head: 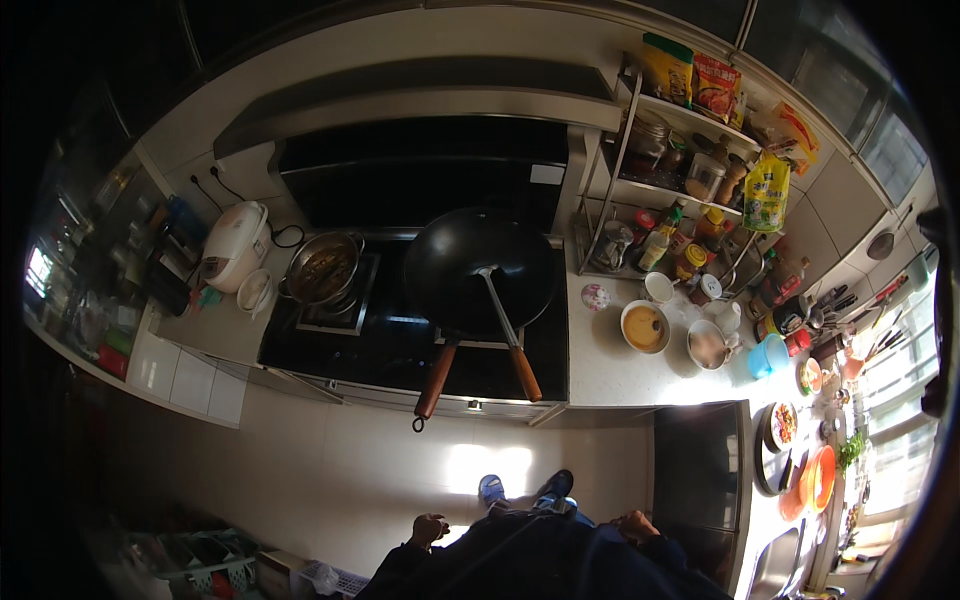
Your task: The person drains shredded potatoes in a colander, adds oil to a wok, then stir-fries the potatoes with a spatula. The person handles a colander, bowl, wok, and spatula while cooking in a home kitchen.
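My left hand (430, 529) hangs beside my body with its fingers curled in, and no object shows in it. On my other side, my right hand (636, 526) is low and partly in shadow; whether its fingers are closed is unclear. Both hands are well away from the counter. Before me a dark wok (450, 277) rests on the right burner of the black glass cooktop (390, 352), its wooden handle (435, 381) towards me. A spatula (501, 307) with a wooden grip leans inside it. On the left burner stands a metal pot (325, 268) with brownish food.
Right of the cooktop are a bowl of beaten egg (643, 328), a bowl of pale food (706, 345) and a light-blue cup (768, 355). A seasoning rack (682, 184) stands behind. Further right are a plate of chopped food (781, 426) and an orange basin (819, 480). A rice cooker (236, 246) sits left.
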A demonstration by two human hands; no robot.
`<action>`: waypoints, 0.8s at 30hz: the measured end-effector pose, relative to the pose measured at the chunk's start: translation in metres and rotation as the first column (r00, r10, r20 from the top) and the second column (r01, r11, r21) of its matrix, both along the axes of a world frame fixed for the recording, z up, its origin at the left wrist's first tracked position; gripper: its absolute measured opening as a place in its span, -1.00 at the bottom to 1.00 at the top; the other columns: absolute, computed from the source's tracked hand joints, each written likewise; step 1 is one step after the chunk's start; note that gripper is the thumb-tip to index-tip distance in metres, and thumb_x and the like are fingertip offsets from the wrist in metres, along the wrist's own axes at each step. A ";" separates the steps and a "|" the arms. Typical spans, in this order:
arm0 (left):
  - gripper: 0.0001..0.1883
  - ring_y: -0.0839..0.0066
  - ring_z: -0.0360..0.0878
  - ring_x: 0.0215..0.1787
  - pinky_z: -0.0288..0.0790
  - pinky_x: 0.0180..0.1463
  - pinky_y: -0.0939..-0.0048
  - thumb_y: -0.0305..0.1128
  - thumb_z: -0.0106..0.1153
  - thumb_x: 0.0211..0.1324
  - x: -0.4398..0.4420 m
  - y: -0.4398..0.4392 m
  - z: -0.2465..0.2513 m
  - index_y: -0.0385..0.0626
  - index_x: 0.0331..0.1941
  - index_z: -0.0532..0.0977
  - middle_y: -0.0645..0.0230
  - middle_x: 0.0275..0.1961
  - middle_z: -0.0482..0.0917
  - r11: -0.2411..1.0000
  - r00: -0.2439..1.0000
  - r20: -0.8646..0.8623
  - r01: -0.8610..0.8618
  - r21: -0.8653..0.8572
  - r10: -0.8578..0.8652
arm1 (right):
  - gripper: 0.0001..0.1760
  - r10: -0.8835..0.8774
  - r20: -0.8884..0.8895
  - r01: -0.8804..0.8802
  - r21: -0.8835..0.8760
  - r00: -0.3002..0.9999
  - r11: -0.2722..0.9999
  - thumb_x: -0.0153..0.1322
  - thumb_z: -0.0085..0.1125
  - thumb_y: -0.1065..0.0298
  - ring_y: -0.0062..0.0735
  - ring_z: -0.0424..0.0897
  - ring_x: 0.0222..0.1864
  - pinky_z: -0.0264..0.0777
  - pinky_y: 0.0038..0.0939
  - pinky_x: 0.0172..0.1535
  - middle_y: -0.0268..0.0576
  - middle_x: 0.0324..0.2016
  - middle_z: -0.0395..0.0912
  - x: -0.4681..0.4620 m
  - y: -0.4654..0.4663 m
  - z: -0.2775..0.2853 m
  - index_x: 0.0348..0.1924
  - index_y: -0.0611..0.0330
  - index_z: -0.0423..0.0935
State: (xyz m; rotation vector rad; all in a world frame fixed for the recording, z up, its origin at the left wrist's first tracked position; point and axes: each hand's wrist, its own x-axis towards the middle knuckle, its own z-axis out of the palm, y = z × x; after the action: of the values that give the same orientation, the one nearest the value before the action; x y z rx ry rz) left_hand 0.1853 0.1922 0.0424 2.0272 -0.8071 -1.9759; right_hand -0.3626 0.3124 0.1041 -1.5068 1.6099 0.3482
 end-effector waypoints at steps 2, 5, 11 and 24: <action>-0.57 0.29 0.75 -0.25 0.62 -0.24 0.31 -0.50 0.07 0.30 -0.003 -0.001 -0.001 -0.36 0.23 0.45 0.08 -0.15 0.71 1.000 1.000 -0.014 0.008 -0.002 -0.008 | -0.61 0.238 -0.004 -0.238 -0.006 0.971 0.971 0.41 0.04 0.43 -0.24 0.67 -0.01 0.57 -0.30 0.04 -0.18 -0.01 0.68 -0.003 -0.002 -0.002 0.07 0.06 0.65; -0.59 0.28 0.75 -0.23 0.62 -0.24 0.31 -0.47 0.08 0.31 -0.007 -0.003 -0.002 -0.36 0.21 0.47 0.07 -0.13 0.72 1.000 1.000 0.002 0.011 -0.019 -0.011 | -0.66 0.533 -0.160 -0.555 -0.178 0.831 0.813 0.41 0.02 0.47 -0.20 0.69 -0.05 0.59 -0.29 -0.03 -0.14 -0.04 0.68 -0.004 -0.003 -0.005 -0.01 0.18 0.65; -0.61 0.30 0.76 -0.26 0.58 -0.35 0.38 -0.50 0.04 0.24 -0.015 -0.012 -0.001 -0.38 0.14 0.52 0.07 -0.19 0.73 0.998 1.000 -0.005 -0.005 -0.067 0.005 | -0.73 0.274 -0.097 -0.288 -0.183 0.957 0.940 0.42 0.01 0.47 -0.18 0.73 -0.22 0.62 -0.29 -0.25 -0.05 -0.22 0.69 -0.002 0.008 -0.001 -0.09 0.19 0.63; -0.63 0.26 0.77 -0.22 0.58 -0.33 0.38 -0.51 0.01 0.26 -0.017 -0.018 0.004 -0.40 0.11 0.54 0.03 -0.17 0.73 0.999 1.000 0.013 -0.019 -0.051 0.020 | -0.84 -0.019 -0.029 0.017 -0.086 0.999 0.996 0.31 0.17 0.39 -0.36 0.70 -0.29 0.54 -0.35 -0.37 -0.28 -0.30 0.67 0.007 0.014 0.006 -0.25 0.07 0.64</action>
State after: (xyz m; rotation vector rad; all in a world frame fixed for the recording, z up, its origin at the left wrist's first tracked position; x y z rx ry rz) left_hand 0.1681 0.1745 0.0461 2.0139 -0.8285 -1.9139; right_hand -0.3553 0.3260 0.1097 -1.5572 1.6798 0.2959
